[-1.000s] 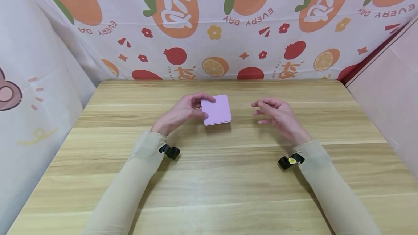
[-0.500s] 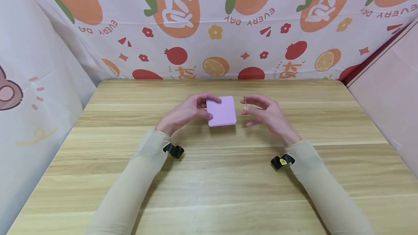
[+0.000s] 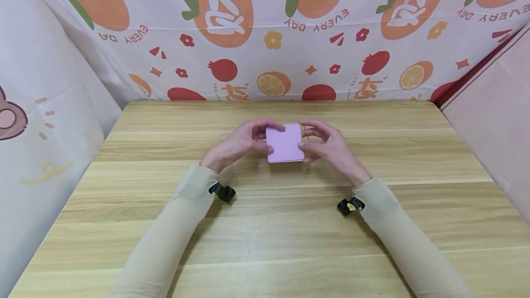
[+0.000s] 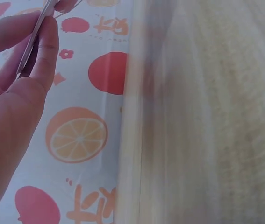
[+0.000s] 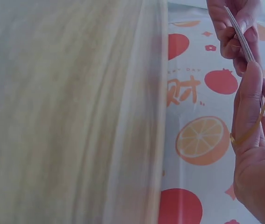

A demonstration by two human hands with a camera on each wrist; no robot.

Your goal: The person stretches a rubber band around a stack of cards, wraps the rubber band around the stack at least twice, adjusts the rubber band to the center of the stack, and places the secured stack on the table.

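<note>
A thin stack of square lilac cards (image 3: 285,144) with rounded corners is held up above the table in the head view. My left hand (image 3: 242,141) grips its left side, thumb on the top face and fingers at the far edge and beneath. At the right edge, my right hand (image 3: 331,147) pinches the stack, its thumb on the face. A tan rubber band (image 5: 254,128) is looped over my right hand's thumb and fingers. The right wrist view shows the stack (image 5: 240,35) edge-on, in several thin layers; from the left wrist it appears as a slim edge (image 4: 33,39).
Both hands are over the far half of a wood-grain table (image 3: 265,233). Behind its back edge hangs a white cloth (image 3: 285,59) printed with fruit. Pale cloths hang on the left (image 3: 62,82) and right (image 3: 492,118).
My right hand has come leftward from beside the stack and now pinches its right edge, bringing the rubber band along. My left hand has carried the stack slightly right.
</note>
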